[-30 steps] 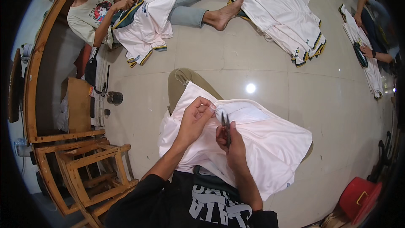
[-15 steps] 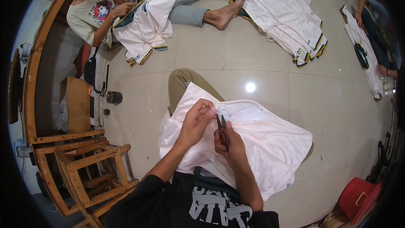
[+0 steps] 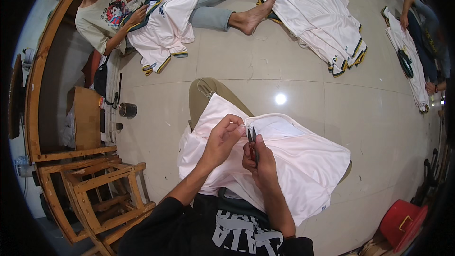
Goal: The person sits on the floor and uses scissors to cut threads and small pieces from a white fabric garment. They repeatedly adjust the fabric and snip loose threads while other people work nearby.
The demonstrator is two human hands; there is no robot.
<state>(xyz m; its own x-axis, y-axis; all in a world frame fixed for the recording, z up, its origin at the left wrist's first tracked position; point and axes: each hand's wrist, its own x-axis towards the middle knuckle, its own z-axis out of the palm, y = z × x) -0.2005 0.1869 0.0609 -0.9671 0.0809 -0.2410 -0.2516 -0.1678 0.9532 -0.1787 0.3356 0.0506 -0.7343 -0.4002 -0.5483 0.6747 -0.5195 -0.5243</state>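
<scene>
A white shirt [image 3: 303, 166] lies spread over my lap and bent knees, with a dark green part showing near my waist. My left hand [image 3: 219, 143] is closed in a pinch at the shirt's hemmed edge, where a bit of white thread shows at the fingertips. In my right hand [image 3: 263, 165] is a small pair of thread snips [image 3: 252, 137], with dark blades and some red at the grip. The blades point away from me, slightly apart, close beside the left fingertips. Whether they touch the thread I cannot tell.
Ahead on the tiled floor lies a heap of white shirts [image 3: 317, 19] with green and gold trim. A co-worker at the far left handles another shirt [image 3: 166, 23]; a second works at the far right. Wooden stools [image 3: 102, 189] stand left, a red bucket [image 3: 403, 223] lower right.
My right hand and the snips have shifted slightly right and up, and thread now shows at my left fingertips. The far-left co-worker has lifted one hand away from the shirt.
</scene>
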